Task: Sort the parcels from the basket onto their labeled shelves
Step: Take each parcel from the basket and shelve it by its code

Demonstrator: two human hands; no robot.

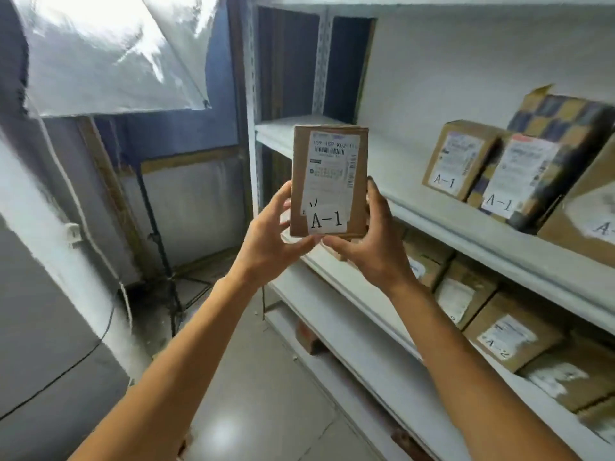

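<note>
Cardboard parcel [329, 181] labelled A-1, upright with its long axis vertical, gripped at its lower edges by left hand [273, 237] and right hand [372, 241], level with and left of the A-1 shelf [432, 214].

- A parcel [329, 181] stands upright in mid-air, held between the left hand [271, 234] and the right hand [369, 241], in front of the shelf unit's left end.
- The upper shelf [432, 194], to the right, carries three parcels [492, 171] side by side.
- The lower shelf [382, 331] beneath carries a row of parcels [512, 337].
- A light stand [159, 247] is on the floor, left of the shelves.
</note>
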